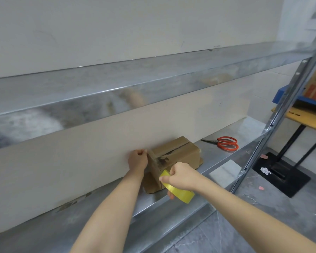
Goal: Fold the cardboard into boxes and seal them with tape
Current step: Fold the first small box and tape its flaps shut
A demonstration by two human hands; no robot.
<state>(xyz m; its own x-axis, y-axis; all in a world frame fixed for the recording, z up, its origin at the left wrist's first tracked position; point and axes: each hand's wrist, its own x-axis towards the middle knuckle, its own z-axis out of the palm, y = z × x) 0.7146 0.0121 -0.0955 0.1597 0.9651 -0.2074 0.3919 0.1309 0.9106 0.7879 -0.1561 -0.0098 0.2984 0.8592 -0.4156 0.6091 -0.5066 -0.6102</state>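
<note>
Both forearms reach forward over the lower shelf (98, 212). The right hand (181, 177) grips a yellow tape roll (179, 193), thumb on top and fingers curled under it, just off the near end of the cardboard box (179, 152). The left hand (138, 158), fingers curled, pinches the end of a tape strip (150, 161) at the box's near top corner. The box lies on the galvanised shelf against a pale wall (71, 161), with an upper shelf (117, 83) above it. A grey floor (244, 225) lies to the right. A slotted upright post (281, 106) stands right; beyond it are a wooden table (303, 119) and a blue crate (281, 94). Orange-handled scissors (226, 143) lie on the shelf, beyond the box and well apart from it.
</note>
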